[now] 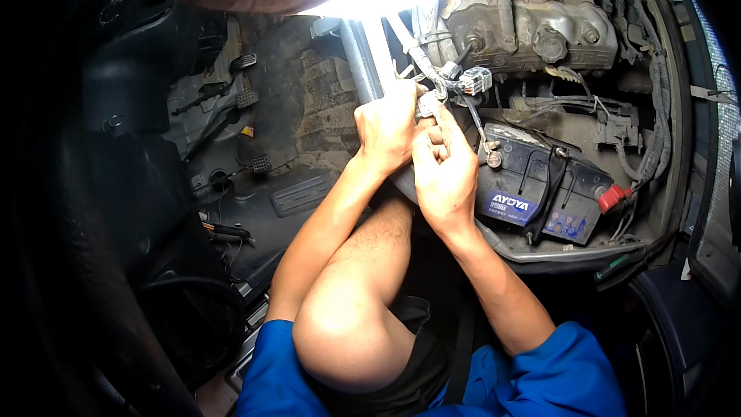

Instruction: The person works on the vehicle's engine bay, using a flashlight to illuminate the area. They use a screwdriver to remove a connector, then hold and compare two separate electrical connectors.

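A small light-grey wiring connector (428, 104) sits between my two hands, at the end of a bundle of wires. My left hand (386, 130) is closed around the connector's left side, its fingertips partly hidden. From the right, my right hand (448, 170) pinches the same connector, thumb and fingers bent against it. Just beyond them a second, larger grey multi-pin connector (476, 79) hangs on the wiring harness (421, 58), apart from my fingers. A cable runs from there down to the terminal of the black car battery (532, 185), right of my right hand.
A dirty metal engine (532, 27) with an oil cap lies beyond the battery, whose other terminal has a red cover (614, 198). Pedals (245, 99) are at left. Bright light glares at the top. My bare knee (347, 332) rises between my arms; a green-handled tool (615, 266) lies right.
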A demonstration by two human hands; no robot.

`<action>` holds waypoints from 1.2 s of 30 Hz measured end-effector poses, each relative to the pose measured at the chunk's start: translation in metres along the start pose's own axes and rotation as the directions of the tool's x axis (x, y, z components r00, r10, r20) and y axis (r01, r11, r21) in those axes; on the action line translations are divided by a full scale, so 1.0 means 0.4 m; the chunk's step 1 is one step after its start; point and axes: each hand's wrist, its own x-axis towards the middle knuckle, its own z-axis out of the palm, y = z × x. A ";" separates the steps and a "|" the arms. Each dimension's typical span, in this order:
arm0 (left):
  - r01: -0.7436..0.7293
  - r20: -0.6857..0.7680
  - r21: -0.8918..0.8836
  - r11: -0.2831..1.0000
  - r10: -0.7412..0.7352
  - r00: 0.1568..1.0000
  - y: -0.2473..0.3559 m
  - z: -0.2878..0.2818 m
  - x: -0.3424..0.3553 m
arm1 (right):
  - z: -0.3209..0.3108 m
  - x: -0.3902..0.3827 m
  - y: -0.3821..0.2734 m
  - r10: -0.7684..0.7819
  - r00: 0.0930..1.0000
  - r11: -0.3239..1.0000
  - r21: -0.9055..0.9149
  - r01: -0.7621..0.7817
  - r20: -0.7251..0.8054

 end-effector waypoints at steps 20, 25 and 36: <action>0.020 -0.004 -0.028 0.999 -0.020 1.000 0.007 0.001 0.001 | -0.014 0.024 0.034 0.092 0.996 0.957 0.276 -0.087 -0.007; 0.077 0.165 0.031 0.997 -0.081 0.983 0.016 -0.023 0.022 | -0.044 0.050 0.015 0.002 0.994 1.000 0.021 -0.004 0.105; 0.249 0.574 0.005 0.969 -0.207 0.792 0.036 -0.082 0.094 | -0.120 0.202 -0.049 0.089 0.980 0.949 -0.313 -0.030 0.177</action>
